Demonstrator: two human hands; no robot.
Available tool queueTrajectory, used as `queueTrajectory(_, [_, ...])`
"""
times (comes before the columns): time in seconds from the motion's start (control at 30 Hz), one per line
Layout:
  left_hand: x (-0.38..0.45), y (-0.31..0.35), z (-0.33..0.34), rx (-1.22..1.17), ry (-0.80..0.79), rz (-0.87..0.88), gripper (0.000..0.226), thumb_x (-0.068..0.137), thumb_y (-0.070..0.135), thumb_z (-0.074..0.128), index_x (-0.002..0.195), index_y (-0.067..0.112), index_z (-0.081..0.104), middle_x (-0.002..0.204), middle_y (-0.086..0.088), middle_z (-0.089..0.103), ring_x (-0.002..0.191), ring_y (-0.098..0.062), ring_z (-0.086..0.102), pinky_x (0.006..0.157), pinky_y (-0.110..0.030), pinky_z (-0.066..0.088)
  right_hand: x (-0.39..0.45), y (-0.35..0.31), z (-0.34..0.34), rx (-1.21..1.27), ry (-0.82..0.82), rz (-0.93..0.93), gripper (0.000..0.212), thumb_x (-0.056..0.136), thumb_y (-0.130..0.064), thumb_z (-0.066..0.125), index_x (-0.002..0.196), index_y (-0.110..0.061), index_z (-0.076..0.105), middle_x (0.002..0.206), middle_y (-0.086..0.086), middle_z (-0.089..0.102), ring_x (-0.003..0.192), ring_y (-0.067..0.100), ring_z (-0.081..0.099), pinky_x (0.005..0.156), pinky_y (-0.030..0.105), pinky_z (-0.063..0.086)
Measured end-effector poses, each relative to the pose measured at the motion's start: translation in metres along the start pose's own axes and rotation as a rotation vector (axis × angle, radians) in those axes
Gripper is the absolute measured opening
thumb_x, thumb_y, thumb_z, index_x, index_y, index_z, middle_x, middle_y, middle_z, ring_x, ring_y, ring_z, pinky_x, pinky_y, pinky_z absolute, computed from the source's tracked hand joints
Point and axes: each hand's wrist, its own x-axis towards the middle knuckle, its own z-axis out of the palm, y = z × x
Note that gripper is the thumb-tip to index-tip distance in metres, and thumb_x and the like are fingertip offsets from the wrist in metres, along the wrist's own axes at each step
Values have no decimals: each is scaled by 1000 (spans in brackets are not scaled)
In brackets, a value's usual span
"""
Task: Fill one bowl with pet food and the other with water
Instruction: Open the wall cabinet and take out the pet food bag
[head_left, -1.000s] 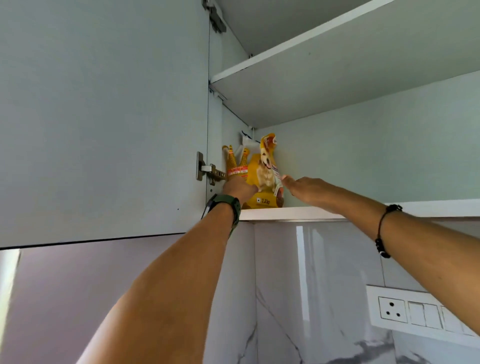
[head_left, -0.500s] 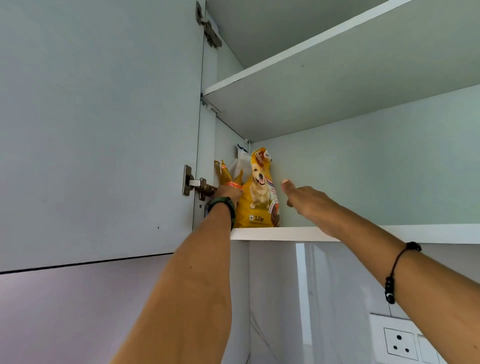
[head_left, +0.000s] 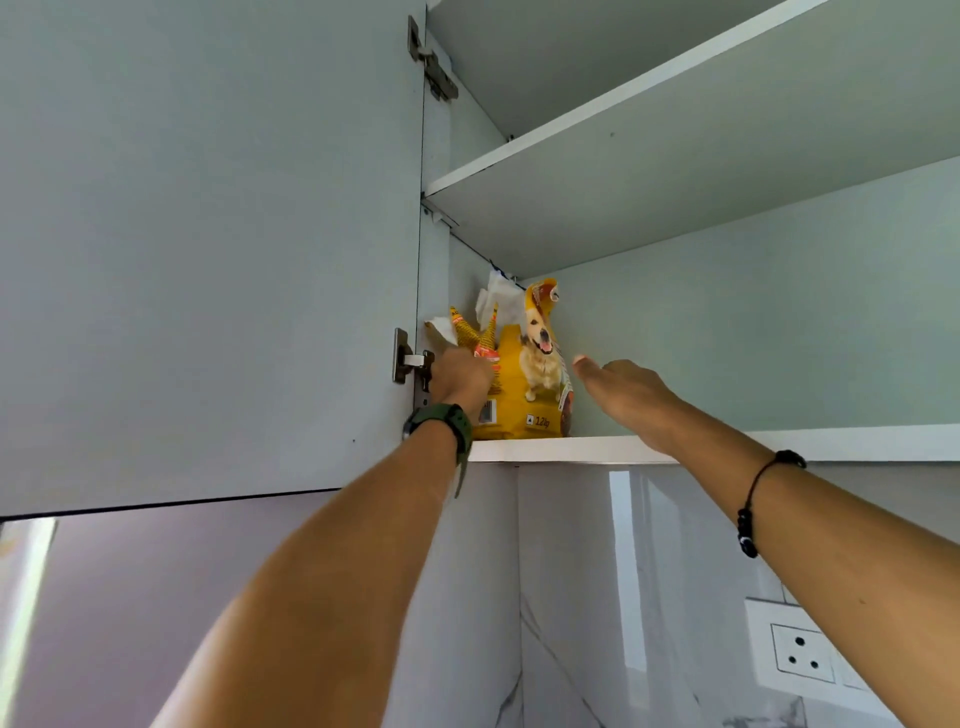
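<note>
So far the task is at its very beginning, as I judge it: no bowl, no water and no tap are in view, so nothing shows that either bowl is filled. The person is reaching up into an open wall cupboard for the food.

The yellow pet food bag with a picture of a light-coloured dog (head_left: 535, 384) stands upright on the white lower shelf of the cupboard (head_left: 727, 448), in its left corner, close to the front edge. The left hand (head_left: 460, 376) is pressed against the left side of this bag with its fingers curled; they seem to hold the bag or the smaller packet beside it, but the fingertips are hidden, so I cannot tell which one, or whether they really grasp. The right hand (head_left: 626, 392) is released, with fingers stretched out, just beside the right side of the bag and not touching it.

What is left, in my judgement, is nearly everything: to take the bag down, to find the two bowls, to pour food in one and water in the other.

Counting what is visible: one yellow bag; one smaller yellow and orange packet with pointed top corners (head_left: 480, 338) at its left; some crumpled white paper or plastic (head_left: 498, 306) behind them; two shelves; one pale cupboard door (head_left: 208, 249) swung open, with two metal hinges; one white wall socket (head_left: 800, 654).
</note>
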Motion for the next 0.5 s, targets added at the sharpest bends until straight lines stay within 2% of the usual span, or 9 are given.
queueTrajectory(0.07, [-4, 3, -13, -73, 26, 5, 21, 97, 17, 44, 88, 7, 61, 102, -12, 61, 84, -25, 54, 72, -32, 46, -3, -2, -3, 43, 0, 15, 57, 100, -44, 28, 134, -1, 43, 139, 17, 46, 123, 32, 45, 82, 30, 34])
queueTrajectory(0.17, [-10, 9, -36, -184, 57, -41, 30, 97, 23, 47, 68, 19, 46, 94, -7, 58, 82, -22, 54, 72, -32, 48, -1, -2, -9, 175, -39, 66, 57, 99, -42, 35, 141, -3, 34, 144, 14, 40, 128, 30, 40, 96, 34, 36])
queueTrajectory(0.2, [-13, 10, -42, -228, 61, -52, 31, 97, 23, 48, 66, 20, 43, 89, -5, 57, 79, -20, 53, 69, -32, 47, 0, -3, -12, 232, -64, 81, 57, 99, -41, 35, 142, -4, 32, 138, 13, 45, 122, 29, 44, 96, 33, 37])
queueTrajectory(0.23, [-16, 12, -48, -275, 66, -58, 32, 96, 22, 49, 65, 21, 43, 82, -2, 55, 77, -19, 53, 70, -32, 47, 0, -5, -13, 276, -88, 93, 55, 99, -41, 35, 141, -5, 33, 122, 10, 52, 107, 25, 50, 90, 31, 38])
queueTrajectory(0.27, [-19, 12, -53, -314, 68, -58, 32, 96, 21, 51, 65, 20, 44, 75, 0, 53, 79, -20, 53, 73, -34, 48, 2, -6, -14, 306, -106, 110, 54, 100, -42, 33, 140, -6, 35, 103, 7, 52, 91, 20, 48, 84, 29, 37])
queueTrajectory(0.3, [-23, 13, -56, -337, 71, -50, 32, 95, 20, 51, 64, 19, 45, 72, 2, 51, 82, -21, 54, 76, -35, 48, 3, -9, -14, 327, -120, 128, 54, 100, -43, 31, 140, -6, 36, 98, 6, 50, 88, 18, 46, 84, 29, 35])
queueTrajectory(0.4, [-28, 8, -56, -365, 74, 6, 29, 96, 18, 50, 67, 17, 52, 76, -3, 56, 83, -23, 55, 76, -38, 50, 9, -22, -9, 410, -179, 210, 55, 100, -48, 25, 135, -9, 42, 134, 16, 47, 125, 29, 43, 105, 39, 33])
queueTrajectory(0.47, [-31, 4, -52, -380, 100, 52, 27, 95, 14, 49, 69, 15, 55, 81, -8, 57, 79, -21, 51, 69, -34, 44, 15, -27, -4, 536, -216, 271, 54, 98, -52, 24, 122, -11, 50, 137, 16, 48, 124, 30, 46, 107, 43, 35])
queueTrajectory(0.5, [-33, 2, -51, -390, 117, 69, 23, 95, 13, 49, 73, 13, 56, 80, -7, 55, 78, -20, 49, 68, -33, 41, 17, -28, -2, 580, -214, 277, 53, 98, -52, 24, 119, -11, 51, 134, 16, 51, 119, 29, 50, 105, 40, 37])
